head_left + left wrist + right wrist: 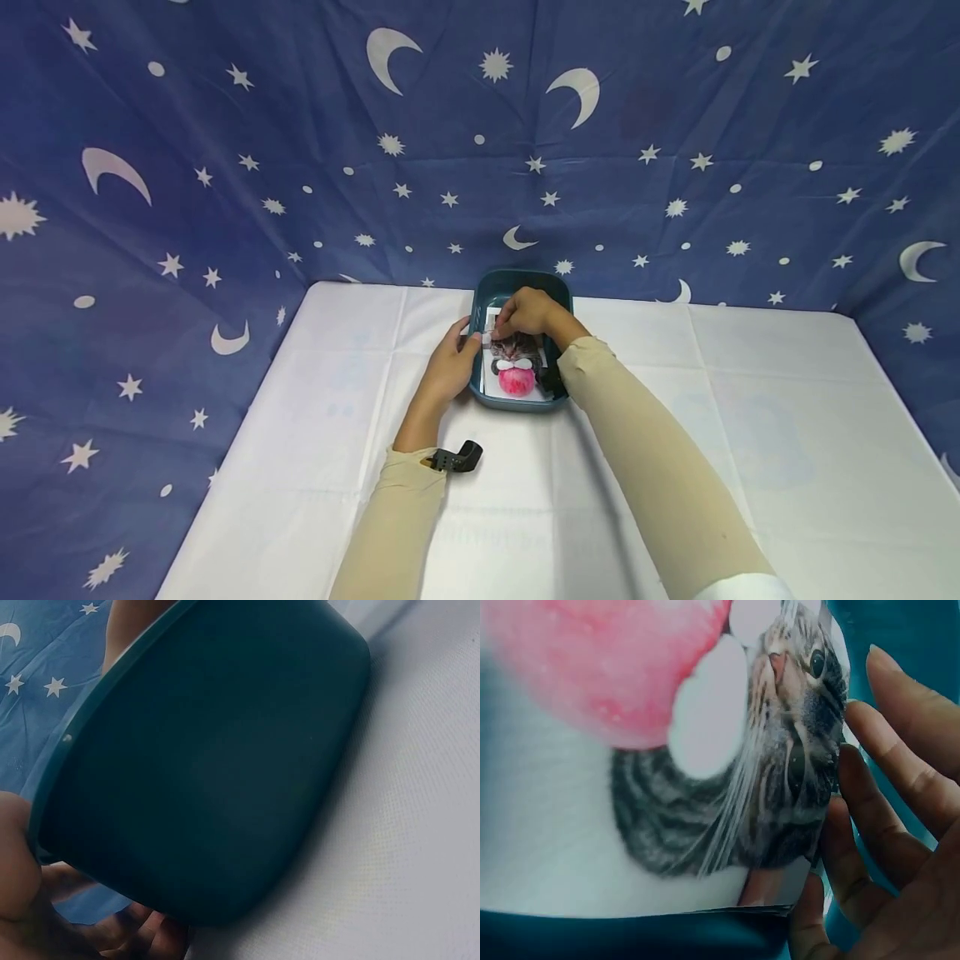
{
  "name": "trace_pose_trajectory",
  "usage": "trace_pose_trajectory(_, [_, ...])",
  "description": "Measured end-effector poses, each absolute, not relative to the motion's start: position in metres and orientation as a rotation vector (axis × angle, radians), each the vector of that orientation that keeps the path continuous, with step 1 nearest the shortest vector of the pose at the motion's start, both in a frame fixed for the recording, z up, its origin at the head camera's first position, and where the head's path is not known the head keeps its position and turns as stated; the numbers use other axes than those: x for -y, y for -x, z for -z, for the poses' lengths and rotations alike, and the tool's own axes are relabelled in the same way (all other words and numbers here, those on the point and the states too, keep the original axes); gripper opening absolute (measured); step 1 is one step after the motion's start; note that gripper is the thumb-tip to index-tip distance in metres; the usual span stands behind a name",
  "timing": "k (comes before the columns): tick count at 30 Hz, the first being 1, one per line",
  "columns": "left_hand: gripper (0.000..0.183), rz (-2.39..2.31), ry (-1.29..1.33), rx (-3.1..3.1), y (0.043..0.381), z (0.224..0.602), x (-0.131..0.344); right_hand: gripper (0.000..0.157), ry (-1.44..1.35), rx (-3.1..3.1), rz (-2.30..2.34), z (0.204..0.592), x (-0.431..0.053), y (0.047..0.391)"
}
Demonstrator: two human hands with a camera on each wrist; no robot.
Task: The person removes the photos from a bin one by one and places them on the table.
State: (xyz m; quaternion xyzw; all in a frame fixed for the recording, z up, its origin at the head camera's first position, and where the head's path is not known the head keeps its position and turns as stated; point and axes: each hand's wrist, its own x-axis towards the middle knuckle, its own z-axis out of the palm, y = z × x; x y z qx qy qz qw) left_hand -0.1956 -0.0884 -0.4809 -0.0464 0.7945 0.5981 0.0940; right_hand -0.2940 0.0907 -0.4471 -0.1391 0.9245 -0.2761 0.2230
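Observation:
A dark teal plastic bin [519, 406] stands at the far edge of the table. My left hand [450, 367] grips its left side, with the thumb at the rim and the fingers along the outer wall [202, 765]. Inside lies a small stack of printed pictures. On top is a cat picture [516, 379] showing a tabby with a pink ball and white paws. My right hand [528, 311] reaches into the bin from above and pinches the edge of this picture near its upper left. In the right wrist view, bent fingers [877, 817] line the picture's edge.
A white cloth [772, 442] covers the table. Behind and at both sides hangs a blue curtain [480, 192] with white moons and stars, close behind the bin. A black strapped device [459, 457] sits on the left wrist.

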Motion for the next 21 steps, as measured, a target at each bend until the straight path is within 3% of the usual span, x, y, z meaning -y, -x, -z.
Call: trace_pose_trajectory(21, [0.057, -1.740, 0.166, -2.369, 0.197, 0.479, 0.087, 0.022, 0.404, -2.413, 0.903, 0.431, -0.104, 0.290])
